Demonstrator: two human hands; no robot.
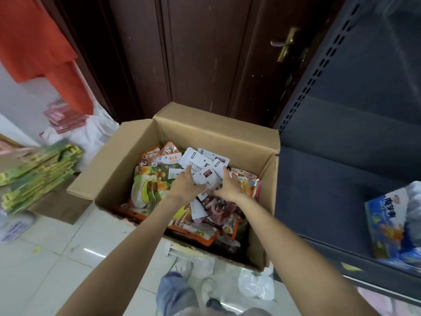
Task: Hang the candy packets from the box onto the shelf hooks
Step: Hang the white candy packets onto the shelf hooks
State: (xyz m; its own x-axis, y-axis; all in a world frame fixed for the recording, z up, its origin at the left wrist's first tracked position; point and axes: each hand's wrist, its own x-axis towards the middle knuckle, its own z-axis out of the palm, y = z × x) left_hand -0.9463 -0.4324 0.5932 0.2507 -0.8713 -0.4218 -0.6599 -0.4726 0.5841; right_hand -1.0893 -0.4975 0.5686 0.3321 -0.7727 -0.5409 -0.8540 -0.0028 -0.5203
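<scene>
While both hands gather white candy packets inside the box | left hand, right hand gripping the bunch | shelf hooks unseen; hanging seemingly not begun

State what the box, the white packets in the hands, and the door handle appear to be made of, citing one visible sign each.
Box: matte brown cardboard, folded flaps.
White packets: probably glossy plastic film, crinkled.
Door handle: seemingly brass-coloured metal, shiny.
</scene>
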